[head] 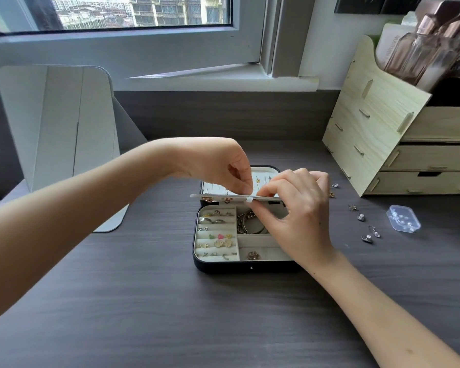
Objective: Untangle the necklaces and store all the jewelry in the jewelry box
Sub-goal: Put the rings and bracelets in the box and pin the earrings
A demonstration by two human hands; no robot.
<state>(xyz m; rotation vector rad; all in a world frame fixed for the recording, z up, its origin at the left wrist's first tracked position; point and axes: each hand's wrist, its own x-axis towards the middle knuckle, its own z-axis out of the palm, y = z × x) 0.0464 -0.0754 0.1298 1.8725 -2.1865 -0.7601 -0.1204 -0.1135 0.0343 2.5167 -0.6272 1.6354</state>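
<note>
You are working at the jewelry box (246, 267), which is sitting open on the dark surface (157, 309), near the middle. Your left grip (223, 166) is pinching the top edge of the white flap (213, 197) that is lying level between the lid and the tray. Your right grip (295, 208) is pinching the same flap just beside it, at a small white tab (250, 200). Both grips are narrow, closed on the flap and holding nothing else that I can see.

Beyond the flap, thin necklaces (260, 180) are showing against the pale lining of the lid; whether they are lying fully straight is too fine to tell. In the tray, rings (210, 221) and stud earrings (219, 236) are filling the left slots. Bracelets (246, 221) are lying in the far right compartment, partly under your right grip.

I judge that you are handling the flap that covers the necklaces, either fastening or lifting it; I cannot tell which. The storing is not finished. Several drop earrings (360, 217) are lying loose on the surface to the right of the box, well apart from it, near a small clear case (403, 217).

The next move is calling for a light touch: settle the flap without catching a chain under its edge, then free your right grip to gather the loose earrings one at a time with a fine pinch.
</note>
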